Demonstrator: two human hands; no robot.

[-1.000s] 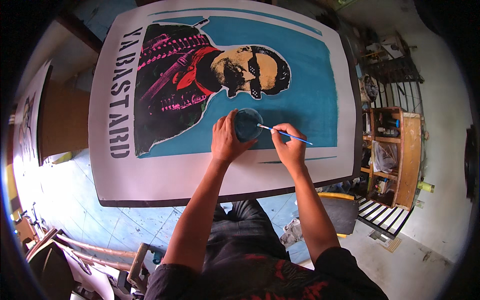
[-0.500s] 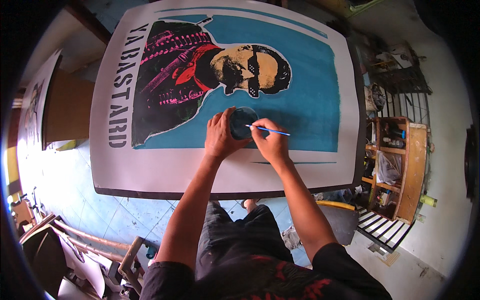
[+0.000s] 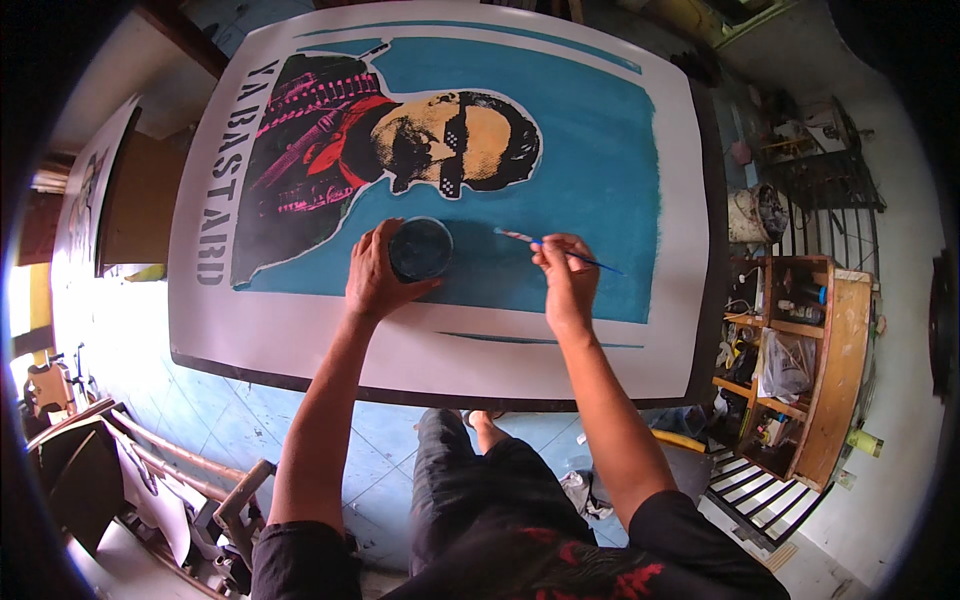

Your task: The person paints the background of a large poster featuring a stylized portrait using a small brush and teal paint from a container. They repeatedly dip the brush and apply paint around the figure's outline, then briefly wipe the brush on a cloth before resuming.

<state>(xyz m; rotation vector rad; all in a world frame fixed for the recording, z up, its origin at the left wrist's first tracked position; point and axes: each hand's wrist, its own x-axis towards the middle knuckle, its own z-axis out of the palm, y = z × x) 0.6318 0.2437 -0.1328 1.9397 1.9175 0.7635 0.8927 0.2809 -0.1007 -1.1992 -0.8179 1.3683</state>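
My left hand point(image 3: 372, 275) is wrapped round a cup of dark teal paint point(image 3: 421, 249), held above the lower part of the painted poster point(image 3: 590, 150). In my right hand point(image 3: 567, 285) a paintbrush point(image 3: 603, 266) with a blue handle is pinched between thumb and fingers. Its bristles point left, toward the cup but apart from it, over the teal background. The poster shows a sideways portrait with pixelled dark glasses, a red scarf and a black and pink jacket, with block lettering along its left margin.
A wooden shelf point(image 3: 842, 370) with bottles and bags stands to the right, beside black metal bars point(image 3: 770, 500). At left is another picture panel point(image 3: 98, 190). Boards and a wooden frame point(image 3: 240, 505) lie at lower left on the blue tiled floor point(image 3: 385, 435).
The brush has come out of the cup and moved right with my right hand. My left hand and the cup sit further left in view, and the whole view has shifted.
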